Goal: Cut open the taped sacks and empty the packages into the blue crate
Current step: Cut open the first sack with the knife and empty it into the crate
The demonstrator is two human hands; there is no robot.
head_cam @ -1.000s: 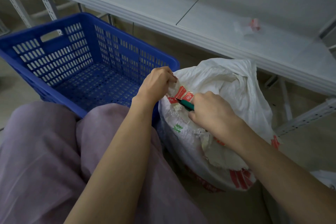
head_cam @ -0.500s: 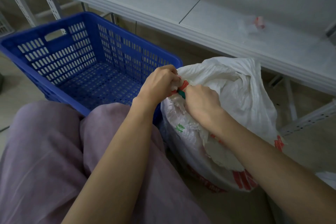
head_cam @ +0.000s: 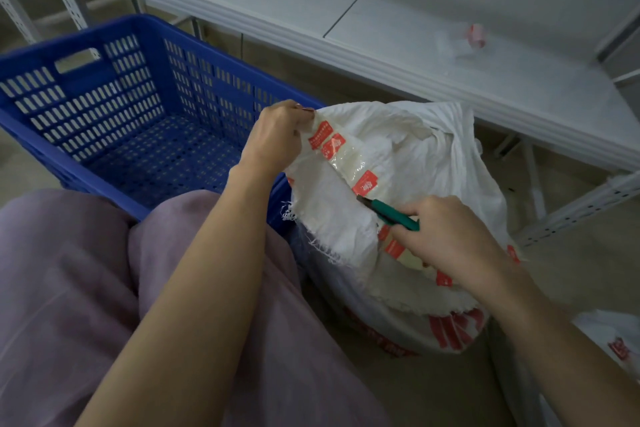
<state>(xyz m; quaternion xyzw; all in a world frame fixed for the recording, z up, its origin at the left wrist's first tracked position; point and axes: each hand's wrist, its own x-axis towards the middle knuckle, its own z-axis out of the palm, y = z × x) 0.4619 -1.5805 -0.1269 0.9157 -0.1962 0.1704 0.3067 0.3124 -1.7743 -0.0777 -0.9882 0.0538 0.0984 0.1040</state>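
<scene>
A white woven sack (head_cam: 433, 163) stands on the floor right of the blue crate (head_cam: 114, 121). Clear tape with red labels (head_cam: 349, 163) runs along its folded top flap. My left hand (head_cam: 277, 139) pinches the flap's upper corner and holds it up. My right hand (head_cam: 450, 239) grips a green-handled cutter (head_cam: 389, 211), whose tip points at the tape seam near the flap's lower end. The flap's frayed edge hangs loose below. The sack's contents are hidden. Nothing lies inside the crate.
A long white metal shelf (head_cam: 381, 38) runs behind the sack, holding a roll of red-printed tape (head_cam: 476, 36). Its slotted legs (head_cam: 581, 204) stand to the right. Another white sack (head_cam: 613, 343) lies at the lower right. My legs in purple trousers (head_cam: 69, 288) fill the lower left.
My right hand has drawn the cutter down along the tape, away from my left hand. The flap now stands lifted and spread, with more tape showing.
</scene>
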